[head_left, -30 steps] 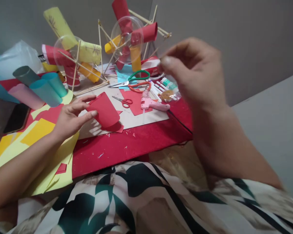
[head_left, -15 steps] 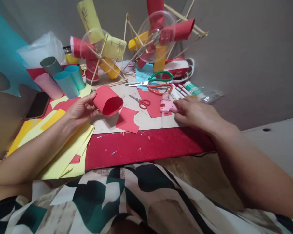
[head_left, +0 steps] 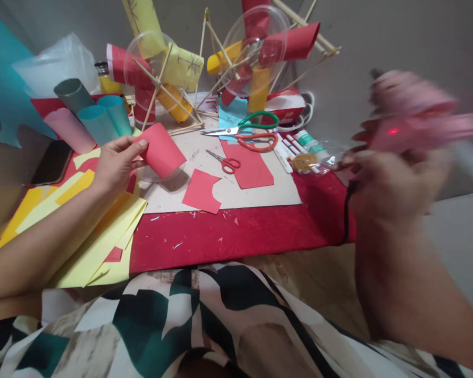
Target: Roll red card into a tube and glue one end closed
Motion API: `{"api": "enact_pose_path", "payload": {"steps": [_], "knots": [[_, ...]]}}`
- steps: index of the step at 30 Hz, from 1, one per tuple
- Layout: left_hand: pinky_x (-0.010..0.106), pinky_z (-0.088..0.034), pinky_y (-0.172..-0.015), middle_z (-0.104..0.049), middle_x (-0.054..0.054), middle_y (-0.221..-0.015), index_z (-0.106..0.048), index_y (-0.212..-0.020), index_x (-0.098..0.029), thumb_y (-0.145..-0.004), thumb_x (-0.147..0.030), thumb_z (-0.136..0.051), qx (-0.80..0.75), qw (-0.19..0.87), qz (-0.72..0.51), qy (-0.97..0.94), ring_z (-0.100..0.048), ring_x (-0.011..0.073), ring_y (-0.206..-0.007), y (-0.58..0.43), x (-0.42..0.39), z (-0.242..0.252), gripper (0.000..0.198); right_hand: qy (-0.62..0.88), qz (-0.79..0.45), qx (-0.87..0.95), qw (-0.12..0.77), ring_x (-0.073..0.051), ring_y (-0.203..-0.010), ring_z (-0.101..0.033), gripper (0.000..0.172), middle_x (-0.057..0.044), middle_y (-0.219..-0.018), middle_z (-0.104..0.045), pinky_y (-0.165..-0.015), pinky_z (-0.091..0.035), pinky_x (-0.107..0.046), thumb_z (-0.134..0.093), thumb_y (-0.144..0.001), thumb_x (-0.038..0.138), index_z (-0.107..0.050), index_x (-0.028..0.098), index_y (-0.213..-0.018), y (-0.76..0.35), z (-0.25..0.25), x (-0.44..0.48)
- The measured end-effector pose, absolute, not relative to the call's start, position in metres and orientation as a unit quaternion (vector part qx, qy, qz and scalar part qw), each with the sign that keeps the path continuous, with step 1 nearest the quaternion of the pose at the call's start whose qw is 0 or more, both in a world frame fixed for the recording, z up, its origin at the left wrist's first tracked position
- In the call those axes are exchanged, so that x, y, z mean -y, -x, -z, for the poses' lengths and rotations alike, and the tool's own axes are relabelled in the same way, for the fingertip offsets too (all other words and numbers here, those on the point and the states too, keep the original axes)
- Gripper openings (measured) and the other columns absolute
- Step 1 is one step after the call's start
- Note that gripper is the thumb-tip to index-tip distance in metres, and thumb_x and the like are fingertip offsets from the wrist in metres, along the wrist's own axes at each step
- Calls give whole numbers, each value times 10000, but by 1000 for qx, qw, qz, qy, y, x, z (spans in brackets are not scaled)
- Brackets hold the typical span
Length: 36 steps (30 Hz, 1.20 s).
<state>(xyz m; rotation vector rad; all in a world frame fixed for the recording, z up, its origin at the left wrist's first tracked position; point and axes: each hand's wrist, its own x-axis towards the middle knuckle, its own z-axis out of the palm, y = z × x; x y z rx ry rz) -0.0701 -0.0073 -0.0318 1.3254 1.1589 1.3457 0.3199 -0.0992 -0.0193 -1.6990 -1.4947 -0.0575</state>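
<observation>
Two hands in view, both loaded. At left hand (head_left: 118, 160): pinch grip, thumb against fingers, on the near-left edge of a red rolled-paper tube (head_left: 163, 151), aloft above the left part of a white flat board (head_left: 260, 198). At right hand (head_left: 394, 178): wrapped grip on a pink plastic hot-glue gun (head_left: 418, 136) with a lit red indicator, raised beyond the right end of the surface (head_left: 228, 231). Nozzle direction: cannot tell, owing to blur.

Governing relation: tube far to the left of glue gun, well apart, with no contact. Tube nearer to left hand, at its fingertips; long axis apparently slanted from upper left to lower right, open ends not clearly shown.

Below right hand: black power cord (head_left: 347, 210). Between hands, on the board: red paper offcut with a curved notch (head_left: 201, 189), small red-handled metal scissors (head_left: 228, 164), larger scissors with green and orange handles (head_left: 238, 130). Right of these: white capped markers (head_left: 284, 157). Under left forearm: loose yellow paper sheets (head_left: 118, 231). To the rear: upright blue paper tube (head_left: 98, 123) among others, plus stick-framed wheel assembly with clear disc (head_left: 157, 82).
</observation>
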Motion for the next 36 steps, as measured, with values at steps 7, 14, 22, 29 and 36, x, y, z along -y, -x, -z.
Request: {"api": "enact_pose_path", "payload": {"steps": [7, 14, 22, 29, 36], "knots": [[392, -551, -900, -697, 45, -1235, -691, -780, -202, -801, -401, -749, -447, 164, -501, -723, -630, 252, -1182, 64, 5, 31, 208, 523, -481, 442, 548, -60, -456, -287, 195, 27, -666, -441, -470, -365, -303, -602, -686, 351, -434, 252, -675, -267, -6, 80], [443, -472, -1086, -658, 94, -1329, -702, -875, -242, -821, -410, -708, -409, 79, -414, -809, -612, 264, -1258, 58, 8, 35, 177, 418, -598, 400, 554, -38, -447, -359, 329, 54, -655, -527, -442, -419, -227, -750, -620, 425, -496, 229, -694, -229, 9, 50], [454, -501, -1056, -657, 78, -1352, -696, -800, -251, -864, -359, -695, -391, 57, -418, -818, -628, 247, -1246, 53, 5, 20, 126, 380, -647, 361, 554, -33, -425, -389, 334, 40, -604, -570, -405, -419, -204, -828, -635, 405, -570, 193, -649, -231, 35, 38], [444, -513, -1054, -667, 66, -1342, -707, -836, -244, -896, -370, -697, -360, 106, -449, -811, -631, 229, -1244, 26, -15, 23, 140, 376, -633, 331, 590, -34, -449, -401, 288, 36, -632, -572, -438, -449, -205, -835, -671, 350, -595, 193, -642, -235, 33, 40], [451, -485, -1087, -567, 152, -1452, -587, -1326, -228, -915, -381, -682, -350, 8, -410, -843, -526, 267, -1376, 18, -30, 27, 449, 401, -614, 292, 614, -29, -451, -377, 219, 28, -633, -580, -437, -446, -192, -811, -699, 257, -616, 177, -638, -237, 33, 35]]}}
